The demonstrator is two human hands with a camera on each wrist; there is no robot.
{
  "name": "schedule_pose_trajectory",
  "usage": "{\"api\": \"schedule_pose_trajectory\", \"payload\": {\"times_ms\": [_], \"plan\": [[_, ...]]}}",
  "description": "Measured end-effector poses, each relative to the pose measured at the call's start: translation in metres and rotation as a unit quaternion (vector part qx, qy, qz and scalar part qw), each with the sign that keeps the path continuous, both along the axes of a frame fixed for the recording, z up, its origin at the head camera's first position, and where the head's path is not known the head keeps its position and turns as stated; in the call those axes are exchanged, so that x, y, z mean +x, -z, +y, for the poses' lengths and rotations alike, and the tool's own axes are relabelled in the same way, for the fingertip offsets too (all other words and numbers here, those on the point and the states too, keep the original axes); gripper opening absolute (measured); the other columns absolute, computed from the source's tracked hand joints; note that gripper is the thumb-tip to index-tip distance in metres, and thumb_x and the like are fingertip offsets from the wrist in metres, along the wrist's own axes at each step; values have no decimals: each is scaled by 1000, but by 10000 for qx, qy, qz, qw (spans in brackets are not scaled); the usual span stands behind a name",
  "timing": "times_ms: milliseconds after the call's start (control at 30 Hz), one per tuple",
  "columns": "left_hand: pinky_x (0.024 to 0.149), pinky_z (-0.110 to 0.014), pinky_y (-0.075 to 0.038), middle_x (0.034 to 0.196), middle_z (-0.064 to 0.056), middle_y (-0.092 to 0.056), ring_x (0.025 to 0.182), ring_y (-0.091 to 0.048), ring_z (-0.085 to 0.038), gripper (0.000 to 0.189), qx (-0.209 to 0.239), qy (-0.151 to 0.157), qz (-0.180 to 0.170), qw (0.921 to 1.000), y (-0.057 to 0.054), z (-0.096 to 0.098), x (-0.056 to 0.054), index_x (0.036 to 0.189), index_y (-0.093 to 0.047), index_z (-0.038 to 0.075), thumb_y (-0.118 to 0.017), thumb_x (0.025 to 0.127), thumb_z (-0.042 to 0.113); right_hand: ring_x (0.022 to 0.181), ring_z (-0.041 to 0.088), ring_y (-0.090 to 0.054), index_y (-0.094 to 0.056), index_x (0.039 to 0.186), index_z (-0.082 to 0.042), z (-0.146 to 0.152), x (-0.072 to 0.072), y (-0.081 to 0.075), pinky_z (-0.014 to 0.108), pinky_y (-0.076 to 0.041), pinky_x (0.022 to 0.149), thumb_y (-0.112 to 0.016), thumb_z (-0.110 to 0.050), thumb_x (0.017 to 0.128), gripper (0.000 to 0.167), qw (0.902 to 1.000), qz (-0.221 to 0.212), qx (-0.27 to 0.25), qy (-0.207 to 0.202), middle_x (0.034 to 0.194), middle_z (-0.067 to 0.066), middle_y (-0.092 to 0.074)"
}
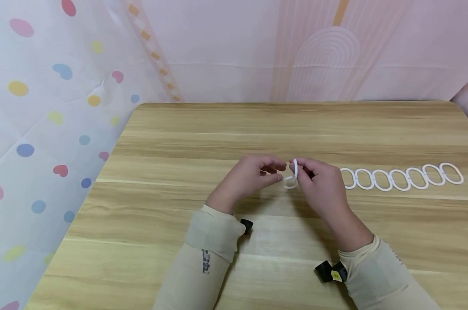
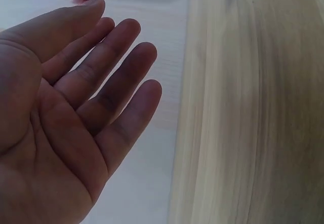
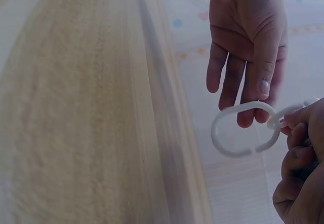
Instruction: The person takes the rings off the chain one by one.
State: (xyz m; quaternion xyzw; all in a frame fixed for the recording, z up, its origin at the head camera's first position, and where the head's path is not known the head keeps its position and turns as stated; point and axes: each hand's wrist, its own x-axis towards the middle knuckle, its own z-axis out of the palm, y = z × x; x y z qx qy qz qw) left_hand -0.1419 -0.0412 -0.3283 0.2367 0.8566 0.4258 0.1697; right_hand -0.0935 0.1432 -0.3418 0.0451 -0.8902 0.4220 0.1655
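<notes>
My right hand (image 1: 323, 186) pinches an upright white plastic oval ring (image 1: 295, 169) between thumb and fingertips. A second white ring (image 3: 228, 153), with a small gap in its side, hooks through the held one and hangs down from it. My left hand (image 1: 253, 174) is just left of the two rings, its fingers loosely extended and holding nothing. Its palm and spread fingers show in the left wrist view. On the tabletop right of my right hand, a row of several similar white rings (image 1: 391, 178) lies flat, each overlapping its neighbour.
The wood-grain table (image 1: 172, 172) extends under both arms. Behind it hangs a pale pink patterned cloth (image 1: 234, 51), and a dotted white cloth (image 1: 44, 125) hangs along the left side. Black wrist cameras (image 1: 247, 226) sit at both cuffs.
</notes>
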Motion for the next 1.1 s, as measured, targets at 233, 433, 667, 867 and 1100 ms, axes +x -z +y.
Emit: {"api": "schedule_pose_trajectory", "payload": {"times_ms": [233, 433, 667, 867, 1100], "plan": [[86, -27, -52, 106, 8, -71, 97, -63, -7, 19, -61, 59, -45, 10000, 0, 1, 2, 113, -74, 14, -72, 95, 21, 58, 14, -49, -79, 100, -4, -1, 1, -2, 22, -37, 52, -69, -9, 94, 12, 10000, 2, -50, 39, 68, 5, -65], [84, -27, -52, 95, 11, -71, 91, -65, -5, 12, 7, 79, -140, 9999, 0, 1, 3, 104, -75, 18, -76, 92, 21, 58, 12, -48, -78, 95, -6, -1, 1, -2, 21, -36, 52, -70, -11, 94, 10, 9999, 24, -139, 62, 65, 2, -61], [79, -26, -52, 88, 9, -70, 85, -65, -7, 3, -99, 32, -46, 9999, -2, 1, 3, 95, -74, 15, -73, 94, 18, 56, 10, -46, -77, 92, -6, 0, 1, 0, 19, -35, 52, -72, -15, 94, 10, 9997, 157, -199, 63, 63, 1, -56], [80, -28, -50, 89, 5, -70, 85, -62, -9, 4, -243, -45, -14, 9997, -3, -2, 2, 95, -73, 17, -72, 95, 21, 57, 10, -48, -77, 91, -7, 2, 0, -1, 18, -36, 53, -74, -16, 93, 10, 9995, 6, -265, 142, 64, 2, -58], [83, -28, -51, 92, 7, -70, 88, -62, -10, 10, -239, -282, -1, 9993, -5, -7, -1, 102, -74, 14, -72, 95, 22, 58, 13, -49, -77, 91, -6, 7, -1, 0, 20, -37, 53, -74, -18, 93, 13, 9998, -87, -71, 184, 65, 3, -59]]}}
